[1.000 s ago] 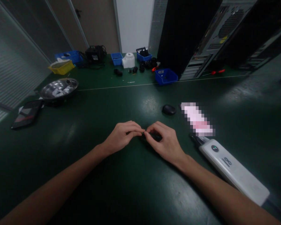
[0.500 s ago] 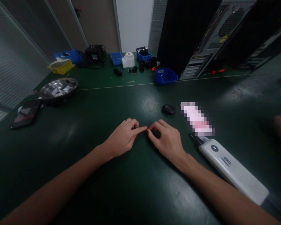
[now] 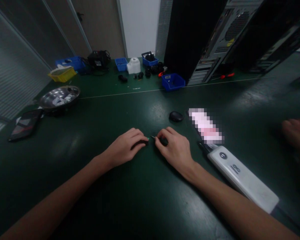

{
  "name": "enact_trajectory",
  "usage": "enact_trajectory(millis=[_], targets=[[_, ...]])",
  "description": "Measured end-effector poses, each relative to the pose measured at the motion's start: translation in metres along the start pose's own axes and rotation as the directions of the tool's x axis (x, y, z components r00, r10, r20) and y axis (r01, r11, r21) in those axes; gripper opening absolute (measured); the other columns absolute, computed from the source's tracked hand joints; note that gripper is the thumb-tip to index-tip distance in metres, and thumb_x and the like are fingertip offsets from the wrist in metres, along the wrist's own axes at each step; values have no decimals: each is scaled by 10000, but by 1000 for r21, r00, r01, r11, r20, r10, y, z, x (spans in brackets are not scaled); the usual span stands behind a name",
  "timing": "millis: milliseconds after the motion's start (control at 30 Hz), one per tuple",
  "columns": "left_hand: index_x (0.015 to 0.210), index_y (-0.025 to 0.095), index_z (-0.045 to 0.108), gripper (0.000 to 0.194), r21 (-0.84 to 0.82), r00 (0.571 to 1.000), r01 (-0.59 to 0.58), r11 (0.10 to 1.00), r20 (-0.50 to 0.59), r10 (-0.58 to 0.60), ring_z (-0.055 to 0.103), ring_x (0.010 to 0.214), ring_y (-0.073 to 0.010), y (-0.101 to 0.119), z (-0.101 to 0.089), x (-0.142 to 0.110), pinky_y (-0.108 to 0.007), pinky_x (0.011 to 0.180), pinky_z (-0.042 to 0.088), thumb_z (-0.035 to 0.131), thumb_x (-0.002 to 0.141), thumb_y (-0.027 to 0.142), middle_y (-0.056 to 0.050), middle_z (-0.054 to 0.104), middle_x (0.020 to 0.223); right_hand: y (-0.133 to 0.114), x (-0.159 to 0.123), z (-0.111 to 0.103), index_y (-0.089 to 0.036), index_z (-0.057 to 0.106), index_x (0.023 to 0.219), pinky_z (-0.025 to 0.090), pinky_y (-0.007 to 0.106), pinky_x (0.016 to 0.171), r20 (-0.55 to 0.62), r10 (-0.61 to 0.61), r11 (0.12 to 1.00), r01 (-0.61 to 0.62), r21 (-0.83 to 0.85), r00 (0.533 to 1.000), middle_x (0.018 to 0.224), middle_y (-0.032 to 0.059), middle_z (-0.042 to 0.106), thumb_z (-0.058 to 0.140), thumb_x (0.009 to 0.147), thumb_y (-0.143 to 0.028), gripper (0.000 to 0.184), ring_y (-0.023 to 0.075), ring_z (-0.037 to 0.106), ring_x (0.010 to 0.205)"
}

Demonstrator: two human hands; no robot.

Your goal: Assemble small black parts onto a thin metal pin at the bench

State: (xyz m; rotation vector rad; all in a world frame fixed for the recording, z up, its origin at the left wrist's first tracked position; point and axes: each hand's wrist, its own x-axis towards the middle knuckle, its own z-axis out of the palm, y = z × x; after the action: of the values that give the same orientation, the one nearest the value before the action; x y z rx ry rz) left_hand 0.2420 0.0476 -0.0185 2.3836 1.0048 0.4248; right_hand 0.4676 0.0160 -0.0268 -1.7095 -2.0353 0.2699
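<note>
My left hand [image 3: 127,145] rests low over the green table, thumb and fingers closed on a small dark piece [image 3: 140,143] with a green spot at its end. Facing it across a narrow gap, my right hand [image 3: 173,145] pinches a small dark object [image 3: 163,141], from which a thin, light-coloured tip [image 3: 152,137] points left toward the other piece. My fingers cover most of both objects, so their kind cannot be made out. Just beyond my right hand lies a black computer mouse [image 3: 176,116].
Right of my hands are a blurred-out phone-like slab [image 3: 205,126] and a white device marked 18 [image 3: 242,178]. Another person's hand [image 3: 296,133] is at the right edge. A metal bowl [image 3: 46,101] stands left; blue bins [image 3: 173,86] and a computer tower [image 3: 187,40] stand behind.
My left index finger, stretched out to my right fingertips before, has drawn back and closed on the dark piece. A gap now shows between my hands. The view has shifted slightly.
</note>
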Motion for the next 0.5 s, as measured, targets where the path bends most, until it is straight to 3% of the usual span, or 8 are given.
enact_trajectory(millis=[167, 267, 400, 500], targets=[[1254, 262, 599, 318, 41, 999, 37, 998, -12, -37, 543, 1227, -168, 8, 10, 3, -417, 1113, 483, 394, 1019, 323, -21, 621, 1288, -1, 0, 0, -253, 665, 896, 342, 284, 611, 11, -8, 1000, 8, -2, 1000, 923, -3, 655, 587, 949, -347, 133, 153, 607, 759], [1279, 276, 591, 336, 80, 997, 70, 994, -26, -68, 556, 1212, -163, -5, 1, -12, -395, 1093, 500, 383, 1022, 331, -21, 623, 1285, 0, 0, -1, -248, 665, 897, 354, 281, 623, 14, -12, 1000, 12, 22, 1000, 923, 2, 657, 583, 952, -352, 143, 152, 604, 751], [1312, 307, 571, 356, 112, 954, 262, 959, -182, -239, 586, 1182, -176, -53, -33, -74, -374, 1037, 526, 452, 998, 424, -15, 616, 1299, 1, 1, -1, -241, 665, 896, 366, 280, 633, 18, -17, 999, 17, 48, 1000, 926, 1, 655, 586, 951, -351, 146, 143, 596, 733], [1321, 311, 550, 416, 215, 829, 512, 831, -378, -413, 588, 1181, -205, -94, -70, -143, -439, 1071, 502, 446, 979, 525, 13, 590, 1337, 1, 1, -1, -240, 666, 891, 368, 279, 634, 18, -19, 998, 18, 57, 1000, 922, -3, 654, 589, 949, -350, 146, 142, 593, 729]])
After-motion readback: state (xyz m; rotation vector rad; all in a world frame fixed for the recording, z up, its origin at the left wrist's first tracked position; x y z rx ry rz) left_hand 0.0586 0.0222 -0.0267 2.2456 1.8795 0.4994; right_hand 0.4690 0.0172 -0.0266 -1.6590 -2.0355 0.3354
